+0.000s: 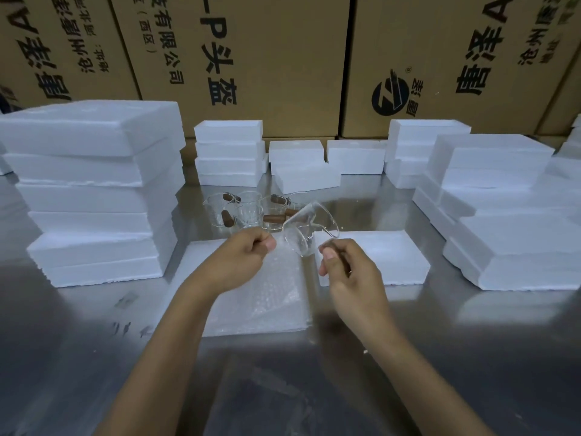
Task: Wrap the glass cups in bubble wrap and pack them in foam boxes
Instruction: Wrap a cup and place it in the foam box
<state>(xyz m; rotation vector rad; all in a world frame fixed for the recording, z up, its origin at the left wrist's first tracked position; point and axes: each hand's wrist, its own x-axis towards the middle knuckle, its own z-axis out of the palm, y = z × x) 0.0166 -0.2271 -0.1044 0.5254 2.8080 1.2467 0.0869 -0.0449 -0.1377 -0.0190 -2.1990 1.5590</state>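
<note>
Nearest the table's (78,357) front edge, two bare forearms reach forward over the shiny metal top. The left hand (242,256) is curled, thumb and fingers pinching the far edge of a bubble wrap (267,297) sheet that lies on a flat stack of the same sheets at the middle of the table. The right hand (349,272) is closed on the dark wooden handle of a glass cup (309,229), holding it tilted in the air just above the wrap's far edge, its spout pointing away. Just right of the sheets, touching them, lies a single foam box (393,259). Behind the held cup, a cluster of more glass cups (248,212) with brown handles stands upright. Tall stacks of foam boxes (94,190) flank the left and right edges, with lower stacks along the far edge. Beyond the table rise printed cardboard cartons (283,58).
</note>
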